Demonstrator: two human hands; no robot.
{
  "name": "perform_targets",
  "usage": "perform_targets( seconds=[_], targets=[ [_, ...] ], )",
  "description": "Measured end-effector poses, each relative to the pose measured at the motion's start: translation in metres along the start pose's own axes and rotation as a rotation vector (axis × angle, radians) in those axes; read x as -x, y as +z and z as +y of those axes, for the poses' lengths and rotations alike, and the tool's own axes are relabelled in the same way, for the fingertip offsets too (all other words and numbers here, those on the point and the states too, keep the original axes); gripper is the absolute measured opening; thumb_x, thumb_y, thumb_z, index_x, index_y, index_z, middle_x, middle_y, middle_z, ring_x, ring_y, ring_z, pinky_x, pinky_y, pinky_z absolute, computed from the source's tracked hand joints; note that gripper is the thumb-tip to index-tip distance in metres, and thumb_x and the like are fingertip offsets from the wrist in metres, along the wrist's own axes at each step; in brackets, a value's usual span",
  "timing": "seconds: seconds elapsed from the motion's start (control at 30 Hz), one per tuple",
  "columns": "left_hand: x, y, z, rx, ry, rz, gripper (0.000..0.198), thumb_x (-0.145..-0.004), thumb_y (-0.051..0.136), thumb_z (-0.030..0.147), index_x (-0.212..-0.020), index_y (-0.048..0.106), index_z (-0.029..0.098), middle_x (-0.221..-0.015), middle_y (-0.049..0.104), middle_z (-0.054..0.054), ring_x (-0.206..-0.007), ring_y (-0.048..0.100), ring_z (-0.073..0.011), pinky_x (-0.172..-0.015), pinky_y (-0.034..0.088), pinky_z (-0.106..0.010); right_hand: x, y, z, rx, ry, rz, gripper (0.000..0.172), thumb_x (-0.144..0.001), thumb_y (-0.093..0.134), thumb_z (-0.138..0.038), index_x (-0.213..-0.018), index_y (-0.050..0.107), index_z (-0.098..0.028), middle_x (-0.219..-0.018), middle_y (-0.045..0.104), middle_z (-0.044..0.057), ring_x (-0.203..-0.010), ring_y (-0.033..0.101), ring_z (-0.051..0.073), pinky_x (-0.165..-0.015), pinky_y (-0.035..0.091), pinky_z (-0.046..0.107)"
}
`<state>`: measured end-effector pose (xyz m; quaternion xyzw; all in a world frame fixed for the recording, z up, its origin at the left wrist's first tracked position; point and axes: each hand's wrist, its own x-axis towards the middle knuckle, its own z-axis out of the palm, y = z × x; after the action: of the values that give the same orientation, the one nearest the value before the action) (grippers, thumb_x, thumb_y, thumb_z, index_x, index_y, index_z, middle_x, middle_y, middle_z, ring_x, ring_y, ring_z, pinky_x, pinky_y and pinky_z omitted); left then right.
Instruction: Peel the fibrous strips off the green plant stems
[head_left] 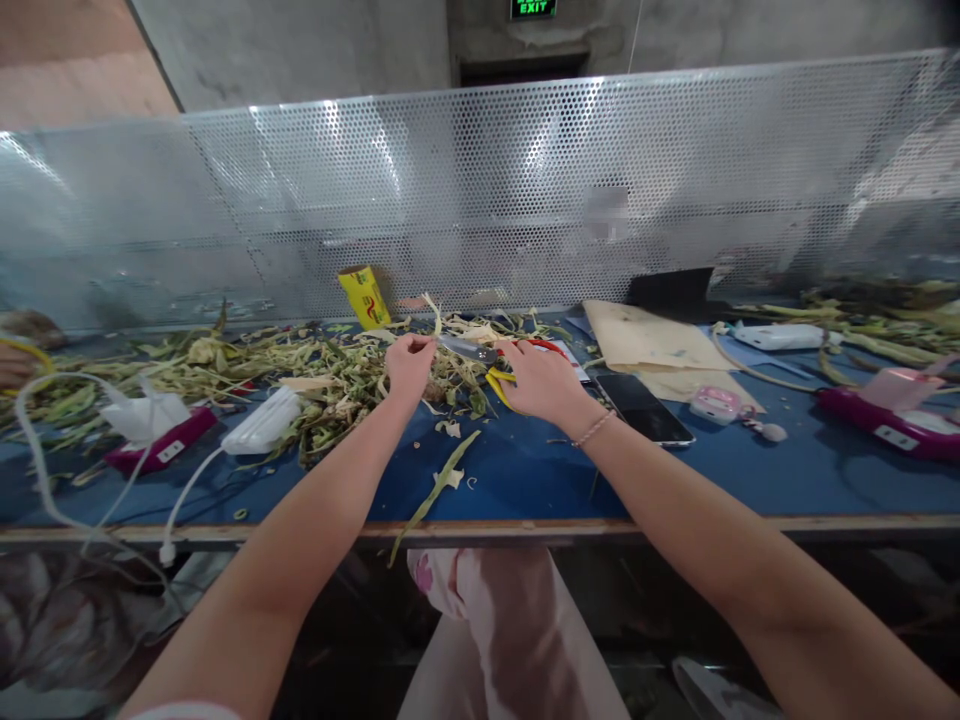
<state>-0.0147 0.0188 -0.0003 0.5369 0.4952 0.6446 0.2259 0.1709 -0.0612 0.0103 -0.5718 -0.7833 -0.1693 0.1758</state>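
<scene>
Near the middle of the blue table, my right hand (541, 380) is wrapped round scissors (466, 348) with red and yellow handles. Their blades point left, towards my left hand (410, 364). The fingers of my left hand are pinched together at a pale plant stem (435, 314) that sticks up beside the blade tips. A heap of wilted green plants (337, 385) lies under and to the left of my hands. Closer to me, a long single leaf (444, 482) rests on the table and hangs over its front edge.
A yellow box (365, 297) leans by the perforated metal screen (495, 180). On the right are a black phone (646, 408), brown paper (652, 335) and a pink case (715, 404). A white power strip (262, 420) and tissue pack (161, 438) lie left. Another person's hand (13, 365) shows far left.
</scene>
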Motion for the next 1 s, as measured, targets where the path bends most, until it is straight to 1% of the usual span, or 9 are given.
perform_targets(
  seconds=[0.1,0.2,0.43,0.57,0.73,1.0],
  targets=[
    [0.0017,-0.0017,0.0021,-0.072,0.042,0.014,0.003,-0.058,0.06,0.019,-0.058,0.06,0.016,-0.052,0.055,0.001,-0.05,0.05,-0.0101,-0.053,0.041,-0.023,-0.0003,0.0015,0.0007,-0.001,0.003,0.005,0.05,-0.079,0.041,-0.035,-0.126,0.035,-0.018,-0.11,0.056,0.014,-0.088,0.058,0.027,-0.071,0.043,0.034],
    [0.0023,-0.0026,0.0017,-0.08,0.072,0.004,0.001,-0.057,0.061,0.017,-0.057,0.061,0.016,-0.052,0.056,0.0,-0.052,0.05,-0.011,-0.056,0.04,-0.023,-0.0006,0.0018,0.0009,0.005,0.003,0.0,0.05,-0.079,0.04,-0.034,-0.126,0.035,-0.017,-0.11,0.056,0.015,-0.088,0.058,0.027,-0.072,0.043,0.035],
    [-0.001,-0.0013,-0.0022,-0.034,0.052,0.003,0.002,-0.055,0.062,0.016,-0.056,0.061,0.016,-0.051,0.055,0.001,-0.052,0.05,-0.0111,-0.057,0.041,-0.024,-0.0016,-0.0008,0.0013,0.044,-0.022,-0.043,0.05,-0.082,0.039,-0.036,-0.128,0.034,-0.017,-0.114,0.056,0.015,-0.091,0.058,0.026,-0.074,0.043,0.034],
    [-0.0025,-0.0004,-0.0034,-0.036,0.026,0.008,0.001,-0.056,0.06,0.017,-0.057,0.06,0.016,-0.052,0.055,0.001,-0.049,0.05,-0.0103,-0.054,0.041,-0.023,-0.0024,-0.0009,0.0014,0.048,-0.041,-0.049,0.05,-0.083,0.039,-0.036,-0.128,0.035,-0.016,-0.115,0.056,0.015,-0.09,0.058,0.026,-0.073,0.044,0.034],
    [-0.0015,0.0,-0.0031,-0.029,0.025,-0.005,0.003,-0.058,0.059,0.019,-0.059,0.059,0.015,-0.054,0.056,0.001,-0.049,0.051,-0.0103,-0.051,0.043,-0.023,-0.0031,-0.001,0.0012,0.05,-0.033,-0.089,0.05,-0.084,0.039,-0.037,-0.129,0.034,-0.016,-0.115,0.056,0.016,-0.092,0.058,0.025,-0.075,0.043,0.034],
    [0.0006,-0.0003,0.0012,-0.018,0.006,-0.006,0.004,-0.06,0.058,0.018,-0.06,0.058,0.014,-0.053,0.054,0.001,-0.049,0.049,-0.0089,-0.05,0.043,-0.022,-0.0035,0.0013,0.0003,0.076,-0.078,-0.068,0.048,-0.085,0.039,-0.036,-0.127,0.038,-0.013,-0.108,0.06,0.016,-0.091,0.058,0.027,-0.077,0.042,0.036]
  ],
)
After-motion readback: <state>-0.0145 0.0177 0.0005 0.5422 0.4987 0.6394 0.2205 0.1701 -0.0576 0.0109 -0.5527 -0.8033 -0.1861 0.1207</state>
